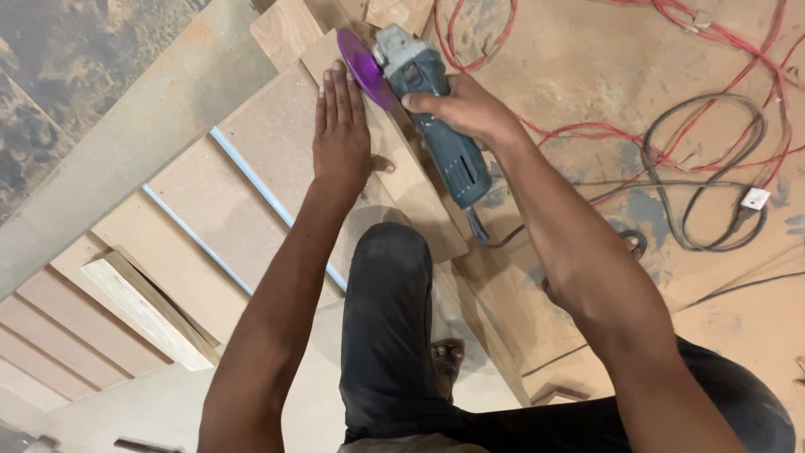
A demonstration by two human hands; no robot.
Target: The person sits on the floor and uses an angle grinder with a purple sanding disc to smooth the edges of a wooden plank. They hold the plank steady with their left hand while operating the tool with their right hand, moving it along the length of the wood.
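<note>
on the left side, long strips of board [210, 210] lie side by side in a slanted row, with thin pale blue edges between them, and a thick wooden block [142, 310] rests on the lower strips. the left hand [342, 138] lies flat and fully open on one board, fingers together and pointing up, and holds nothing. just beside its fingertips is the purple disc [362, 67] of an angle grinder [432, 109]. the grinder's long axis runs from the disc at upper left down to its tail at lower right. the right hand [465, 109] is closed around the grey body of the tool. to the right, the dusty floor [587, 50] has open room, but red wires [671, 134] and a dark cable [713, 226] lie across it.
</note>
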